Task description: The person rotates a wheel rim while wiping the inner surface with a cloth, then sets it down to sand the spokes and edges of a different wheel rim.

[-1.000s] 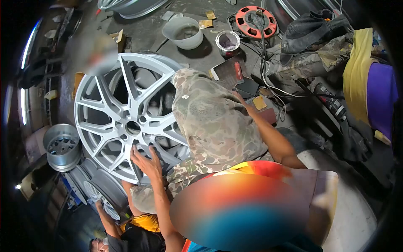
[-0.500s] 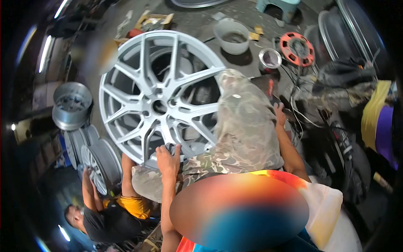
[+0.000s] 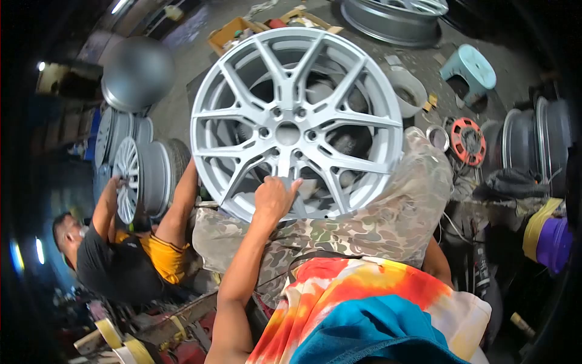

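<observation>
While reaching in from seven o'clock, placing the left hand [image 3: 276, 197] at the six o'clock part of the large, round, silver-grey metal wheel with forked spokes [image 3: 286, 97], near the lower spoke. Holding that hand with fingers curled and thumb angled out toward one o'clock, beside a small dark grey patch; cannot tell whether closed on anything. From there, spreading most of the wheel toward twelve o'clock, hub included, with side spokes fanning to ten and two. Showing of the right arm only the tan bare forearm [image 3: 436, 264], at four o'clock; hiding the right hand, so cannot tell if wide or narrow.

Bordering the wheel from about four to seven o'clock with the camouflage-patterned cloth trousers [image 3: 357, 233], overlapping the rim near four. Meeting the brown cardboard box [image 3: 218, 42] just beyond the rim at eleven, and the whitish, round plastic bucket [image 3: 417, 109] near it at two. Farther out at two, seeing the pale blue plastic stool [image 3: 476, 67]; at three, the red-orange round cable reel [image 3: 461, 130]. Opening onto bare grey floor [image 3: 182, 91] at ten. Between spokes, leaving gaps on both sides of the left hand. Well off at eight, seated by another silver wheel [image 3: 127, 176], a co-worker in a black shirt [image 3: 121, 267].

Compared with the first frame, curling the left fingers rather than spreading them. Compared with the second, losing sight of the right hand beside the knee, and bringing the stool more fully into view.
</observation>
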### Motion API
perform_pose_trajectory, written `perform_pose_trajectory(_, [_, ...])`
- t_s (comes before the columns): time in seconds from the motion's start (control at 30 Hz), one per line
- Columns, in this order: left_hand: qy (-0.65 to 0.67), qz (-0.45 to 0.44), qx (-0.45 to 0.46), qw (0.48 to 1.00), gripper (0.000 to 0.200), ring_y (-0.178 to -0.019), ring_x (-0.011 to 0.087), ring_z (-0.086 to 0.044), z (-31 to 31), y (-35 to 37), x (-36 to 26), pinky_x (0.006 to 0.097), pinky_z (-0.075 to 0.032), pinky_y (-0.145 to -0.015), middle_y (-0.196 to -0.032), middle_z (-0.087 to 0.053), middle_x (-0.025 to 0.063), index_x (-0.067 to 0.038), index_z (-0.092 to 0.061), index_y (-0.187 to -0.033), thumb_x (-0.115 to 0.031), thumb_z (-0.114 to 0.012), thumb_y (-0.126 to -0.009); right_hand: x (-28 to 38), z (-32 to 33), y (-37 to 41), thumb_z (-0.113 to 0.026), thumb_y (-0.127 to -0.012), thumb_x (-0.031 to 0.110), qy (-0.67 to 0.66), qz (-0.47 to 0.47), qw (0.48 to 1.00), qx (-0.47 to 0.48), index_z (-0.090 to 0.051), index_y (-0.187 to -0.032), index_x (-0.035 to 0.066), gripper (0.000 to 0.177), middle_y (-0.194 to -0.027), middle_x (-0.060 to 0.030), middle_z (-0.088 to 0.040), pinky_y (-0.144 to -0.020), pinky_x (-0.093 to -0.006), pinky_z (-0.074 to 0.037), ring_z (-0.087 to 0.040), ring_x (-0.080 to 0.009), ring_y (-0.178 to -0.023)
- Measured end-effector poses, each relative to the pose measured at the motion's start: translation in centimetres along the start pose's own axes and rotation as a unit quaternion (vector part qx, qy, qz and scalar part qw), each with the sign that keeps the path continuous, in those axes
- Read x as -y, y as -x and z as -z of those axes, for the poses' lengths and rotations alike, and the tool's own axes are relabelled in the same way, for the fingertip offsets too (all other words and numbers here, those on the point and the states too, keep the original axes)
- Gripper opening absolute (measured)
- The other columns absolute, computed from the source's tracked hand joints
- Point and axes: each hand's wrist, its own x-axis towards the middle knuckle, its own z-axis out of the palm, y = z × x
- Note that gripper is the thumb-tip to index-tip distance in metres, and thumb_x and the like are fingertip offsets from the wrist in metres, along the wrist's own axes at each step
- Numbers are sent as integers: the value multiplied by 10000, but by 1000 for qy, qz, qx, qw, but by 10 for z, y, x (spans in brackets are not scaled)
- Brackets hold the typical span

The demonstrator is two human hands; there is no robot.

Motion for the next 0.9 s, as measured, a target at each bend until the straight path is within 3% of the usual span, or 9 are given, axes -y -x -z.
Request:
perform_pose_trajectory(0.17, [61,-54,-47,996,790,-817,414,-714,8,-7,13,428,-596,-719,-889,-690,291,113,-718,-885,-631,-476,-998,89,73,-21,-585,-958,96,-7,103,993,48,-600,-1282,101,325,-1206,-108,-629,-644,-330,-525,-654,-212,-727])
perform_pose_trajectory(0.3, [107,-86,28,990,711,-793,420,-714,13,-9,29,461,-591,-750,-795,-704,269,90,-726,-837,-586,-557,-976,148,111,-40,-605,-948,95,10,194,979,66,-597,-1257,73,310,-1190,-124,-630,-690,-339,-530,-664,-232,-775])
perform_pose_trajectory(0.4, [136,-196,86,967,710,-817,454,-703,26,-15,39,497,-573,-747,-814,-698,306,93,-721,-814,-583,-564,-966,180,138,-61,-620,-941,94,31,256,965,52,-594,-1239,51,302,-1177,-136,-631,-724,-346,-534,-671,-246,-810])
perform_pose_trajectory(0.5, [212,-287,108,928,641,-846,443,-704,63,-16,27,493,-563,-789,-847,-707,295,72,-734,-856,-542,-587,-964,192,171,-91,-635,-934,93,63,299,952,-10,-592,-1221,30,297,-1165,-148,-632,-759,-353,-538,-679,-261,-845])
perform_pose_trajectory(0.63, [294,-356,-4,887,493,-847,428,-696,98,-16,13,471,-554,-813,-870,-719,253,26,-743,-957,-447,-607,-972,176,216,-167,-655,-924,92,87,277,942,-170,-588,-1196,1,294,-1148,-163,-634,-804,-362,-543,-688,-280,-893])
perform_pose_trajectory(0.7, [341,-354,-25,871,461,-846,410,-700,111,-10,10,463,-553,-811,-875,-723,237,25,-738,-976,-418,-613,-974,165,238,-219,-646,-997,210,49,158,956,-244,-635,-1244,-14,334,-1154,-158,-673,-882,-351,-502,-638,-239,-999])
perform_pose_trajectory(0.77, [380,-356,-43,853,430,-845,392,-703,112,-8,12,455,-552,-809,-881,-727,220,25,-732,-994,-389,-619,-975,209,256,-249,-627,-1014,196,-57,144,954,-258,-623,-1260,-28,332,-1131,-101,-662,-884,-319,-499,-619,-198,-990])
perform_pose_trajectory(0.83, [483,-363,-63,794,392,-866,350,-709,105,-13,11,436,-546,-814,-911,-730,206,29,-721,-1007,-350,-631,-979,289,265,-251,-615,-1025,173,-215,174,947,-167,-622,-1269,-23,313,-1124,-51,-652,-864,-287,-493,-610,-147,-988])
perform_pose_trajectory(0.9, [494,-369,-80,783,369,-913,314,-717,98,-22,15,407,-546,-840,-989,-738,197,19,-723,-1070,-331,-651,-977,360,255,-239,-618,-1026,147,-299,187,932,-80,-616,-1235,-27,272,-1084,-53,-658,-789,-251,-496,-611,-102,-909])
